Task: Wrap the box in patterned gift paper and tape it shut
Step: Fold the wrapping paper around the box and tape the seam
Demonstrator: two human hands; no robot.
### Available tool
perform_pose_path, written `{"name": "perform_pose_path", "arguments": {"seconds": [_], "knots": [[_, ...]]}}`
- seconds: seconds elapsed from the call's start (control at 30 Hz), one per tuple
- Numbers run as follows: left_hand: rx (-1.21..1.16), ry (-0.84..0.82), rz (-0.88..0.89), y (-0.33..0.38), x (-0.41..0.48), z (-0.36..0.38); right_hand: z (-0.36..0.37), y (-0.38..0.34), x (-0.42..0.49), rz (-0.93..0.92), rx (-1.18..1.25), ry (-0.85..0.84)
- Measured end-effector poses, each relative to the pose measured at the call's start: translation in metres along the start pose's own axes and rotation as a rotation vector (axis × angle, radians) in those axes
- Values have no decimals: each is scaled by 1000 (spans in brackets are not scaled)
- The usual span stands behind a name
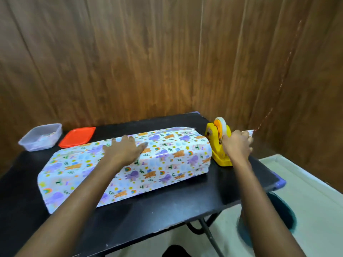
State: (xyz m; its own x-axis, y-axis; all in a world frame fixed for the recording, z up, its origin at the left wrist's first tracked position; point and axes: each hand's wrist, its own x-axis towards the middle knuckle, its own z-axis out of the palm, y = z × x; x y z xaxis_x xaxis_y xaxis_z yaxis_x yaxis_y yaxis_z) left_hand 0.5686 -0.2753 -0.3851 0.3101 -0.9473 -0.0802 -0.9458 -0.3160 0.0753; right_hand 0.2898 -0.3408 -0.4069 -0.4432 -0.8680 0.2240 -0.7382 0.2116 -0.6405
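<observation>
A long box covered in white gift paper (167, 160) with purple and orange animal prints lies across the black table (167, 206). My left hand (124, 150) lies flat on the top of the box with its fingers spread, pressing the paper down. A yellow tape dispenser (218, 143) with an orange hub and a clear tape roll stands at the right end of the box. My right hand (238, 145) is beside the dispenser and pinches a strip of tape (249, 132) drawn out to the right.
A clear plastic container (41, 137) and its red lid (78, 137) sit at the table's back left. Wood-panel walls stand close behind and to the right. A dark teal bin (284, 212) is on the floor below the table's right edge.
</observation>
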Motion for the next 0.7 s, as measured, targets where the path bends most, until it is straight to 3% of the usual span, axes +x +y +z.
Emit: {"name": "perform_pose_path", "arguments": {"seconds": [0.13,0.3,0.47,0.6,0.7], "knots": [[34,9,9,0,-2,3,-4,18,31,87,21,-237],[38,21,12,3,-5,4,-12,16,47,178,329,-345],[42,15,14,5,-7,2,-13,13,51,262,499,-307],[46,9,12,3,-7,2,-12,14,57,300,473,-224],[61,21,31,3,-6,2,-13,22,52,313,565,-337]]}}
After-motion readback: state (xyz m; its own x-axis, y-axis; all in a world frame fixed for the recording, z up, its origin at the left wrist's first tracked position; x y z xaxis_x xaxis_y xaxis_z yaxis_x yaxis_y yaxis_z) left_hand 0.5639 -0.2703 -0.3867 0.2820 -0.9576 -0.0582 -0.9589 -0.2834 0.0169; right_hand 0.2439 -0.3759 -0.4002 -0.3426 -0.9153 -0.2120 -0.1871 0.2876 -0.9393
